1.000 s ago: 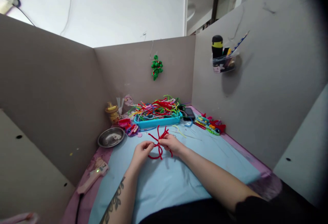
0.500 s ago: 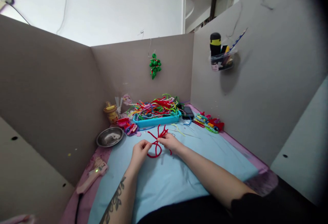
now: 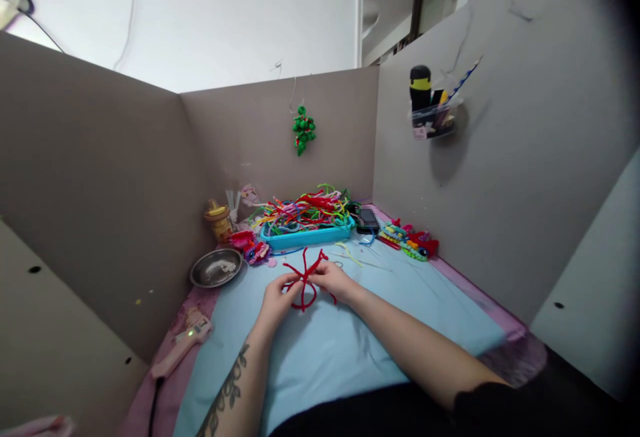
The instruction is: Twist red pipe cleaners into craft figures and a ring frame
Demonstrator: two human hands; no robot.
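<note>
Red pipe cleaners [image 3: 305, 305], bent into a loop with several loose ends sticking out, are held up over the blue cloth [image 3: 360, 350]. My left hand [image 3: 278, 297] pinches them near the crossing, left of the middle. From the other side my right hand [image 3: 334, 279] grips the same bundle between thumb and fingers. Both hands are close together, fingertips nearly meeting at the crossing. The exact join is partly hidden by the fingers.
Behind the hands stands a blue tray [image 3: 310, 239] heaped with colourful pipe cleaners. A metal bowl [image 3: 200, 275] and a pink glue gun [image 3: 183, 350] lie at left. Finished colourful pieces [image 3: 415, 242] lie at right. Grey panels [image 3: 225, 130] enclose the table.
My left hand has moved slightly right and up, closer to my right hand, now pinching at the crossing. The red loop has turned a little and its ends have shifted.
</note>
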